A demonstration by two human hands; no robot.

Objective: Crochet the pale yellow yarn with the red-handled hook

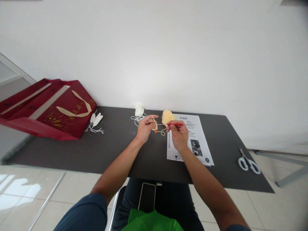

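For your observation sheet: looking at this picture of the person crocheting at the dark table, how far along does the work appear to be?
Early, by the look of it. Done: only a tiny pale piece with an orange bit hangs at the left hand. In hand: the right hand holds a red crochet hook to the yellow strand. Left: the yellow yarn ball looks nearly full, the white yarn lies loose and the scissors lie apart.

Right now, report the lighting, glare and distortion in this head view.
Head view: bright, even light; soft glare on the white wall above the dark grey table; wide-angle bending tilts the table edges; glossy floor tiles reflect light at left; the small yarn work between left hand and right hand is too small for detail.
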